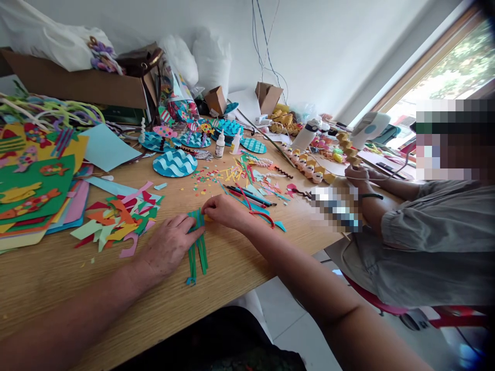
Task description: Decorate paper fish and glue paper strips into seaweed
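Observation:
A green and blue striped paper piece (202, 252) with long hanging strips lies on the wooden table in front of me. My left hand (168, 245) rests on its left side, the fingers pressing its upper part against the table. At its upper right corner my right hand (222, 211) has thumb and fingertips pinched together; what is between them is too small to make out. A bit of yellow paper (209, 218) shows just under the right fingers. Coloured paper scraps (119, 219) are heaped left of my left hand.
Stacked coloured sheets (42, 206) lie at the left. Pens (251, 196), a red pipe cleaner (266, 217) and glue bottles (220, 145) are beyond my hands. Blue wave discs (175, 164) stand further back. At the right a person (436, 221) holds a folded yellow strip.

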Demonstrator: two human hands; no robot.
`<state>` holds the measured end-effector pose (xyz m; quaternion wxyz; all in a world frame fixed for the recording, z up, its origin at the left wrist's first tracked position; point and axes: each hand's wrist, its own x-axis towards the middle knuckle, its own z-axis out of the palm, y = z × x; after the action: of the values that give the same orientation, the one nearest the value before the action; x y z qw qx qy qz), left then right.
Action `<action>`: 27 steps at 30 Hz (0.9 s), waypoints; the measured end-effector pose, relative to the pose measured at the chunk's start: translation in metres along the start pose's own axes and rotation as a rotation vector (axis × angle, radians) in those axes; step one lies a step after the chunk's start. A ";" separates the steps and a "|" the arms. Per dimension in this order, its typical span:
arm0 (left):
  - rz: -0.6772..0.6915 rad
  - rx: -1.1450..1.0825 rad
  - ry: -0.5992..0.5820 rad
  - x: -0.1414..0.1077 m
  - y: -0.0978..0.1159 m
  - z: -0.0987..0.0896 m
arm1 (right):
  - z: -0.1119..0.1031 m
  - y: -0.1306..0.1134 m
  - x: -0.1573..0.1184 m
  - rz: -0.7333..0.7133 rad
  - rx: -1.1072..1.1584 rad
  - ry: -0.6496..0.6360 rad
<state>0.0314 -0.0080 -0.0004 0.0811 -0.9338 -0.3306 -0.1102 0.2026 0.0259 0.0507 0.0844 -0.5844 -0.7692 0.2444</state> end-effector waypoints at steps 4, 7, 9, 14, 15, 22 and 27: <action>0.000 0.014 -0.010 0.000 0.001 0.000 | 0.000 -0.001 -0.001 -0.019 -0.017 -0.070; 0.009 0.033 -0.002 -0.001 0.000 0.002 | -0.002 -0.003 0.001 -0.007 -0.034 -0.046; 0.015 0.040 0.008 -0.002 -0.001 0.004 | -0.004 -0.003 0.001 0.007 -0.007 -0.022; 0.015 0.054 -0.005 -0.002 -0.001 0.004 | -0.004 0.000 -0.002 0.005 0.062 -0.057; 0.016 0.050 -0.005 -0.002 -0.001 0.004 | -0.004 0.000 -0.002 0.000 0.052 -0.074; 0.029 0.054 0.001 -0.002 0.001 0.001 | -0.003 0.001 0.003 0.020 0.009 -0.004; 0.025 0.087 -0.006 -0.001 0.002 -0.001 | 0.005 0.004 0.005 -0.021 0.025 -0.064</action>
<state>0.0323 -0.0104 0.0003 0.1221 -0.9338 -0.3236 -0.0921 0.2025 0.0296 0.0438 0.0696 -0.5668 -0.7746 0.2719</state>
